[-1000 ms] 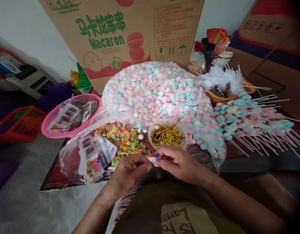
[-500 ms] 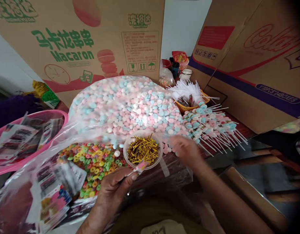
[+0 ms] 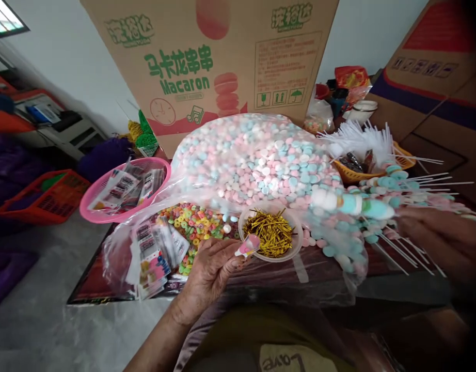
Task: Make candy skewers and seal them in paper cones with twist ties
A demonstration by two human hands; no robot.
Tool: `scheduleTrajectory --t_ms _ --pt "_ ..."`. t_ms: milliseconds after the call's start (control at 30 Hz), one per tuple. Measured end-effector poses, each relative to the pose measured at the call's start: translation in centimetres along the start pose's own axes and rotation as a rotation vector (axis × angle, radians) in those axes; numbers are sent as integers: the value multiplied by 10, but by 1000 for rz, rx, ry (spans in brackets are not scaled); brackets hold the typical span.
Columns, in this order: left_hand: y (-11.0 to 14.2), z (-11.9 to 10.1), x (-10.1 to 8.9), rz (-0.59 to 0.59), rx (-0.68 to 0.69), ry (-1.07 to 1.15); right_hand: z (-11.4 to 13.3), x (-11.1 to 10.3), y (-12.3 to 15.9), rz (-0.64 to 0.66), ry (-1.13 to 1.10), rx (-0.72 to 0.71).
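My left hand (image 3: 207, 271) pinches a small pink-and-white printed plastic bag (image 3: 249, 246) between thumb and fingers. Just beyond it stands a clear round tub (image 3: 298, 245) of gold twist ties (image 3: 269, 231). On the right, my right hand (image 3: 441, 235), smeared by motion, is closed on one end of a candy skewer (image 3: 348, 203) with white and pale blue pieces, held nearly level. Under and behind that hand lie several other candy skewers (image 3: 404, 243) on white sticks. A large clear bag of pink, white and blue candies (image 3: 257, 155) fills the middle.
Colourful ring candies (image 3: 201, 222) and printed packets (image 3: 148, 258) lie left of the tub. A pink basket (image 3: 124, 217) holds more packets. White sticks (image 3: 362, 139) stand in an orange basket (image 3: 346, 175). A tall macaron carton (image 3: 238, 57) rises behind; another carton (image 3: 424, 98) stands right.
The view has swung left. My right hand, which was beside the tub with no skewer visible, is now farther right, over the skewers, with one in it. The left hand still holds the bag.
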State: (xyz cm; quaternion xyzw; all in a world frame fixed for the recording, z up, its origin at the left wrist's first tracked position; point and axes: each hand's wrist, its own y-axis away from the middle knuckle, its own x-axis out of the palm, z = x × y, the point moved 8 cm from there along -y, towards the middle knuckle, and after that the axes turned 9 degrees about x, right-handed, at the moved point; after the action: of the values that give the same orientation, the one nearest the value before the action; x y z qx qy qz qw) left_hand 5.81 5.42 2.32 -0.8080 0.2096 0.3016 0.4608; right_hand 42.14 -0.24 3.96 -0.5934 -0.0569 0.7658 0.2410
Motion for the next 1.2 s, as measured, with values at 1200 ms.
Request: scheduleTrajectory --t_ms 1200 --pt "8 -13 38 246 -178 172 162 53 35 961 -204 -533"
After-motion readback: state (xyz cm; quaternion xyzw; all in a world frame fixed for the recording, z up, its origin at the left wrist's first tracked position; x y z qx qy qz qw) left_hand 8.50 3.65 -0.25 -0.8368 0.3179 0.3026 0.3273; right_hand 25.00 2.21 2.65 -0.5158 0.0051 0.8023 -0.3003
